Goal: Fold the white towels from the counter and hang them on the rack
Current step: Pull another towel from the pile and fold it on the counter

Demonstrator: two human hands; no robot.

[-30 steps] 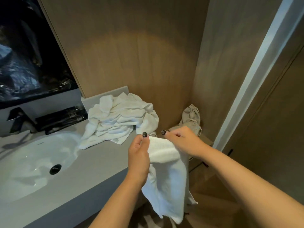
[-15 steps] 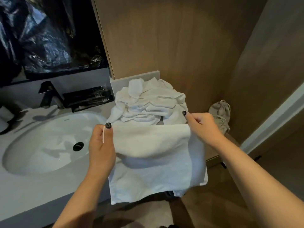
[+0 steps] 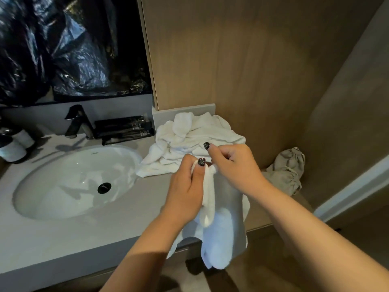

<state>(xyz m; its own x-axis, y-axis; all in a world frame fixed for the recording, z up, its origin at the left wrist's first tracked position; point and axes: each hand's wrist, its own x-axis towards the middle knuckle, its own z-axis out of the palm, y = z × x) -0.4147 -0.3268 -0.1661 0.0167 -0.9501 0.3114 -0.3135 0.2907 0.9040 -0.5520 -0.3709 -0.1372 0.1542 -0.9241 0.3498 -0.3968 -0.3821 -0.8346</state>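
Observation:
A white towel hangs folded lengthwise in front of the counter's right end. My left hand pinches its top edge between thumb and fingers. My right hand is pressed close beside it, fingers curled on the same top corners. Behind my hands a crumpled heap of white towels lies on the grey counter, against the wooden wall. No rack is in view.
A white oval sink with a black drain sits left of my hands, a black tap behind it. Black tubes lie by the backsplash, bottles at far left. A beige cloth bag rests on a low ledge at right.
My hands came together, bringing the towel's two top corners to meet, so the spread towel now hangs folded in half. The view has shifted left toward the sink.

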